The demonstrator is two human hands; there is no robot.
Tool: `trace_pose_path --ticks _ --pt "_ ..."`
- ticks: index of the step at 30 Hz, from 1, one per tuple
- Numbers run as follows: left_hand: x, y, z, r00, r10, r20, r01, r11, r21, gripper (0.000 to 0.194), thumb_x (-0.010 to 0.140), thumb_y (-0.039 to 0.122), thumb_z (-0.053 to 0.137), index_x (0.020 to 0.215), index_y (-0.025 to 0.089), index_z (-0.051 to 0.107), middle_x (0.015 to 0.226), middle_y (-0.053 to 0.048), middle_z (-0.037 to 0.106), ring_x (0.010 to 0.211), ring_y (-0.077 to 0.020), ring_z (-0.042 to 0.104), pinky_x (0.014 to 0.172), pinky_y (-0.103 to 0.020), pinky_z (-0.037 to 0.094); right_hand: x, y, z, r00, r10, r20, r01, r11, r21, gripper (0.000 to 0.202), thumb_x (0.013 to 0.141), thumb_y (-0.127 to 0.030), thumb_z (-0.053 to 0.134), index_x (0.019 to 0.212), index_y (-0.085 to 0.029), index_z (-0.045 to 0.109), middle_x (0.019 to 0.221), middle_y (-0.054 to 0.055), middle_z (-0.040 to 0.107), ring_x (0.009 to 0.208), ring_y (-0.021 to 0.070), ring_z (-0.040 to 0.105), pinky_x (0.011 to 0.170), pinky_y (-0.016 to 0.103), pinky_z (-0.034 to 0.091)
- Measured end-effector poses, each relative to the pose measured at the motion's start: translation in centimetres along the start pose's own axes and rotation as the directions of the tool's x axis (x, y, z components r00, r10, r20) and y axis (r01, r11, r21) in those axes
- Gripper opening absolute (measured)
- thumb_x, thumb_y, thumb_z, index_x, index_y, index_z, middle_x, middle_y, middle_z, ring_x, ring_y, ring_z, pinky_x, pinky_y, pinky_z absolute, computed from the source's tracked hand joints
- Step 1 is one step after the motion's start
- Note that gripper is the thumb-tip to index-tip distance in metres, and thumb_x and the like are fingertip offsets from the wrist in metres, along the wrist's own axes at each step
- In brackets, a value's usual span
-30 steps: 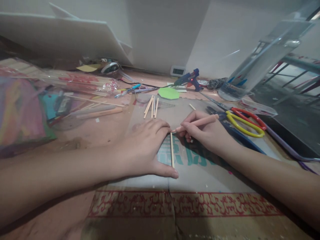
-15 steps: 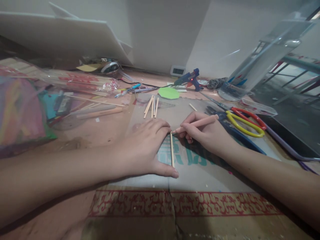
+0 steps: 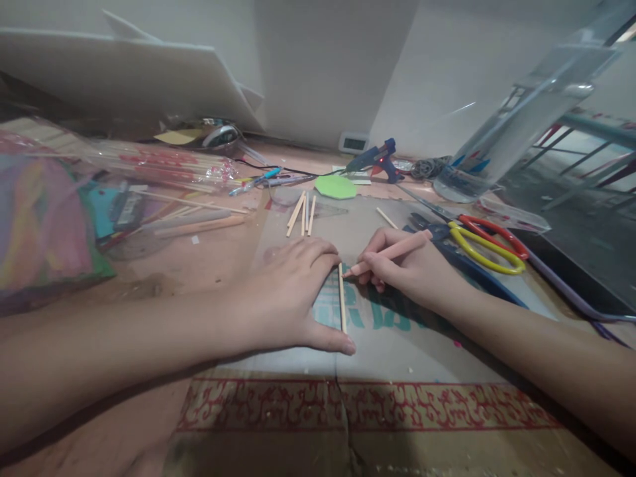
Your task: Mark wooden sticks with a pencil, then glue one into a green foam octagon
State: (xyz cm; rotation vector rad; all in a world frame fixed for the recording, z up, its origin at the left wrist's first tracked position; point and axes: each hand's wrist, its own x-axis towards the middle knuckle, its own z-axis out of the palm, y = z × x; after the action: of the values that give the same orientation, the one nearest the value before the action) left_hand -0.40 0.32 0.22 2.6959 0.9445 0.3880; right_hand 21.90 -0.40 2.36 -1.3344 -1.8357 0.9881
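Note:
A short wooden stick [image 3: 342, 301] lies on the printed cardboard sheet [image 3: 278, 358], pointing away from me. My left hand [image 3: 298, 285] spans it, with the fingertips at its far end and the thumb at its near end, holding it down. In my right hand [image 3: 392, 265] is a peach-coloured pen [image 3: 405, 247], gripped between thumb and fingers. Its tip is at the right side of the stick, a little below the far end. Whether the tip leaves a mark is too small to tell.
Several cut sticks [image 3: 302, 215] lie beyond my left hand, near a green paper piece [image 3: 336, 187]. A blue glue gun [image 3: 375, 161] stands behind. Scissors [image 3: 489, 246], a phone [image 3: 581, 275] and a clear bottle [image 3: 501, 132] are on the right; bagged sticks [image 3: 163, 163] lie left.
The pen tip has moved slightly toward me along the stick, from its far end, and my right hand has shifted with it. My left hand stays in place.

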Motion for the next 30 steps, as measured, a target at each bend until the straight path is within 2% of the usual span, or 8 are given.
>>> trace_pose_path --ticks 6,18,25,30 --pt "0.03 -0.05 0.06 1.0 0.002 -0.002 -0.002 1.0 0.001 0.097 0.067 0.085 0.072 0.133 0.016 0.059 0.141 -0.018 0.057 0.134 -0.0409 0.051 0.11 -0.054 0.045 0.14 0.08 0.09 0.997 -0.028 -0.076 0.026 0.999 -0.024 0.019 0.09 -0.029 0.068 0.075 -0.018 0.064 0.064 0.004 0.074 0.046 0.011 0.061 0.041 0.02 0.047" --pt "0.01 0.11 -0.05 1.0 -0.009 0.01 0.009 1.0 0.015 0.097 0.067 0.087 0.071 0.129 0.014 0.061 0.141 -0.02 0.056 0.134 -0.0413 0.051 0.112 -0.056 0.043 -0.62 0.38 -0.18 0.998 -0.036 0.048 0.037 0.999 -0.025 0.022 0.091 -0.029 0.069 0.074 -0.016 0.072 0.063 0.004 0.073 0.048 0.0117 0.064 0.042 0.02 0.049" --pt "-0.02 0.03 -0.01 1.0 0.006 0.007 -0.006 1.0 0.015 0.096 0.069 0.086 0.07 0.13 0.013 0.06 0.141 -0.019 0.056 0.135 -0.0407 0.05 0.112 -0.054 0.042 -0.36 0.04 0.07 0.999 -0.044 -0.029 0.043 0.998 -0.041 0.019 0.092 -0.025 0.066 0.074 -0.017 0.068 0.065 0.004 0.073 0.048 0.0107 0.064 0.041 0.018 0.047" --pt "0.02 0.07 0.0 1.0 -0.003 0.015 0.003 1.0 0.018 0.099 0.069 0.086 0.07 0.132 0.011 0.059 0.142 -0.02 0.055 0.136 -0.0407 0.048 0.114 -0.054 0.04 -0.56 0.27 -0.13 0.999 -0.039 0.027 0.04 0.998 -0.042 0.021 0.092 -0.027 0.068 0.074 -0.017 0.07 0.064 0.004 0.073 0.047 0.0108 0.063 0.041 0.019 0.049"
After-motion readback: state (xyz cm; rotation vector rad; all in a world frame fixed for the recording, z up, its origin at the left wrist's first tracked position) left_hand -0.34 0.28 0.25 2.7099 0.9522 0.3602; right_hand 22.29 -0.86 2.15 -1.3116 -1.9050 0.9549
